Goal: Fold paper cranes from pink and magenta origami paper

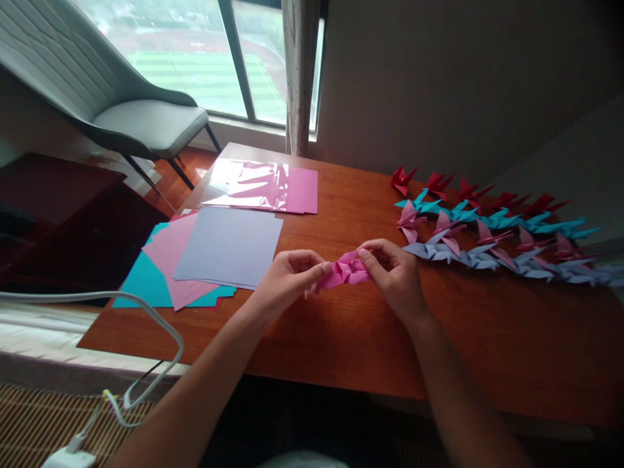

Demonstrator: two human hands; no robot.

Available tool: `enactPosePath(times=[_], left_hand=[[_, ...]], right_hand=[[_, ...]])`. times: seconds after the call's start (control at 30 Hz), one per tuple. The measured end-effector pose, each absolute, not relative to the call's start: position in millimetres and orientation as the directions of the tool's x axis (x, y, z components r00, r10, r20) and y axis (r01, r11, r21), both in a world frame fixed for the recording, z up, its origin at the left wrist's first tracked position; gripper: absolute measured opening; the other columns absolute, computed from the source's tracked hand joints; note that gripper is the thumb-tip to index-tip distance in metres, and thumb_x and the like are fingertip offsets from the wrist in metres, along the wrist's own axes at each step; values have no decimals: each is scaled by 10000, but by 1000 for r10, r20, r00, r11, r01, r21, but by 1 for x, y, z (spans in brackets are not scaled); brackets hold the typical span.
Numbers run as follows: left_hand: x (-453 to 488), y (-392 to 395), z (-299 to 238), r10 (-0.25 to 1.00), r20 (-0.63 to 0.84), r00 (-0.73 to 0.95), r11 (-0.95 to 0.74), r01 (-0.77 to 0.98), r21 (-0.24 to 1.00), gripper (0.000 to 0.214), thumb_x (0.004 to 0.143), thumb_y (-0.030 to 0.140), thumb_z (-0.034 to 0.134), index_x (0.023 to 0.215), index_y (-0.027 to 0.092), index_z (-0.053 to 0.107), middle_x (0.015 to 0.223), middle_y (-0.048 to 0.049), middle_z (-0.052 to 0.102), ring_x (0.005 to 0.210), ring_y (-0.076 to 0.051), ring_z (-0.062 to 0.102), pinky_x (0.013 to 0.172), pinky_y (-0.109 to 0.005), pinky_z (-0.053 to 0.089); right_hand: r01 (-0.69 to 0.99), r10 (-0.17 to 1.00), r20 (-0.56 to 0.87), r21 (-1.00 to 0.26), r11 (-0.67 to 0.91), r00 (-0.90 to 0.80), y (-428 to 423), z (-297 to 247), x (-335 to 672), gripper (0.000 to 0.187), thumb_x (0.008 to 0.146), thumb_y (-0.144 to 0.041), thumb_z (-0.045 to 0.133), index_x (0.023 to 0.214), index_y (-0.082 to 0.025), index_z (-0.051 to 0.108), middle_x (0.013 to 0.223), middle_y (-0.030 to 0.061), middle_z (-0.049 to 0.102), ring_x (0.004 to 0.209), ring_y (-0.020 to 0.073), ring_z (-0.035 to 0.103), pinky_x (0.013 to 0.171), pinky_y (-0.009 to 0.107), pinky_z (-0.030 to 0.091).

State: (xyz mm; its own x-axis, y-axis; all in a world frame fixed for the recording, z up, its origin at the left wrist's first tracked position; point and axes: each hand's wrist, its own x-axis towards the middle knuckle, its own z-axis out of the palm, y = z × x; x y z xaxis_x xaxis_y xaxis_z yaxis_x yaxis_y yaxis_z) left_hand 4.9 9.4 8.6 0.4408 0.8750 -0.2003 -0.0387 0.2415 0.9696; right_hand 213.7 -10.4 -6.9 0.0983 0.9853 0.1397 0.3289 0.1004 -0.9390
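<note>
Between my two hands is a pink folded paper (345, 269), partly opened out, with creases and raised folds at its middle. My left hand (295, 273) pinches its left end between thumb and fingers. At the other end, my right hand (392, 270) grips the paper's upper right corner, thumb on the near side. The paper is held just above the wooden table (341, 344). Fingertips behind the paper are partly hidden.
Rows of folded paper cranes stand on the right: red (468, 192), turquoise (463, 212), pink (446, 229) and lavender (480, 257). Left lie lavender sheets (229, 247), pink and turquoise sheets (146, 279), and a clear packet of pink paper (302, 188). A white cable (160, 322) loops at lower left.
</note>
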Motion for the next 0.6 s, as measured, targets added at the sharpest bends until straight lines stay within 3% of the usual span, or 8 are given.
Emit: enactPosePath(times=[0.23, 0.37, 0.6], left_hand=[[5, 9, 8, 865, -232, 445, 282, -49, 958, 352, 796, 458, 782, 706, 141, 659, 543, 24, 593, 467, -65, 499, 442, -172, 329], [2, 10, 6, 867, -201, 455, 296, -147, 944, 317, 827, 418, 771, 712, 143, 661, 596, 23, 612, 480, -50, 489, 452, -166, 348], [1, 11, 4, 856, -226, 464, 334, -163, 929, 317, 812, 440, 781, 740, 143, 696, 622, 15, 620, 464, -56, 494, 430, -179, 359]], right_hand=[[226, 986, 102, -972, 70, 134, -13, -1, 209, 206, 884, -420, 691, 864, -216, 678, 716, 13, 677, 636, 166, 650, 571, 281, 515], [143, 991, 69, -988, 53, 111, -15, 2, 208, 194, 885, -416, 697, 869, -224, 685, 665, -10, 651, 521, 121, 564, 461, 240, 442], [163, 991, 65, -986, 46, 113, -16, 4, 210, 213, 872, -427, 708, 868, -215, 727, 625, -5, 660, 436, 111, 519, 387, 244, 396]])
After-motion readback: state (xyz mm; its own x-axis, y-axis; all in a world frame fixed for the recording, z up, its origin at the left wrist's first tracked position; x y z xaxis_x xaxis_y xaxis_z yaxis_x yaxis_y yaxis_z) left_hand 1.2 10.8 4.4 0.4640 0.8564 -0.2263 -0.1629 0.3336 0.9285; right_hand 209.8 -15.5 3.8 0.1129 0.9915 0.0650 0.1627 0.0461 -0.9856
